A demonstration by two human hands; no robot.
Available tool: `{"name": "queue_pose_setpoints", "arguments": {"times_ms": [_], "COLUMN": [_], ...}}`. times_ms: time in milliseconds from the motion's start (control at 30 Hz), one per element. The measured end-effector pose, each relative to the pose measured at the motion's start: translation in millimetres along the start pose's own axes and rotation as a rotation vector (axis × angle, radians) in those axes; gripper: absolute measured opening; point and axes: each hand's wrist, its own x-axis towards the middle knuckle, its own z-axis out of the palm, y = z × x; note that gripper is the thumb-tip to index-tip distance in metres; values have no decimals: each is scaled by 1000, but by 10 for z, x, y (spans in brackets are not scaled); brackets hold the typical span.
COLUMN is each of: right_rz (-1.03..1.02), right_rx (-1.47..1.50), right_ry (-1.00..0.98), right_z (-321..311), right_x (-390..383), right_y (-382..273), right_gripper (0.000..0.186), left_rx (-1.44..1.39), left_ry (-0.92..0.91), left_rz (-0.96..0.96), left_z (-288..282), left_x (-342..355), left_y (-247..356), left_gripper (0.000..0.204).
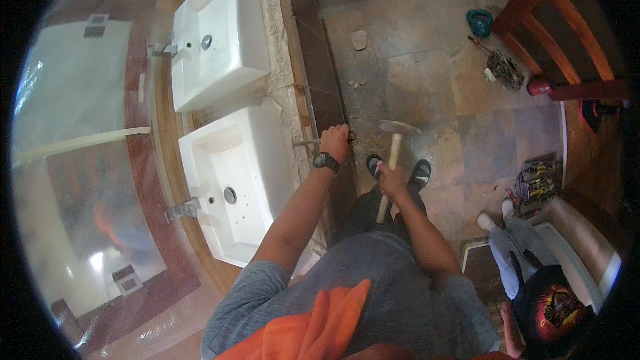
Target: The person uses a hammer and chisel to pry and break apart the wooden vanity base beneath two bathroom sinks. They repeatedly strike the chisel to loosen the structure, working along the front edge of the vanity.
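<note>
Metal rod [307, 142], hammer [395, 150] in hands [334, 143]

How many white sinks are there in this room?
I count 2: the near sink is to the left of the left hand, and the far sink sits beyond it along the counter. Others may be out of view.

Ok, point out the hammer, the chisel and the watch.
Hammer [395, 151]: head view, upper part of its pale handle.
Chisel [308, 141]: head view, on its shaft.
Watch [323, 159]: head view, dark case.
</note>
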Motion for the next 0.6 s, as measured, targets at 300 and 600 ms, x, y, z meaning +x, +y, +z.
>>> {"name": "queue_pose_setpoints", "arguments": {"times_ms": [300, 600], "right_rz": [-46, -277], "right_rx": [-444, -572], "right_ry": [-53, 61], "right_z": [-247, -1134], "right_x": [28, -385], "right_y": [-44, -808], "right_gripper": [51, 41], "left_rx": [-16, 100], "left_ry": [14, -98], "left_rz": [15, 180], "left_z": [107, 315], "left_x": [-127, -460], "left_y": [-93, -151], "left_gripper": [18, 15]}}
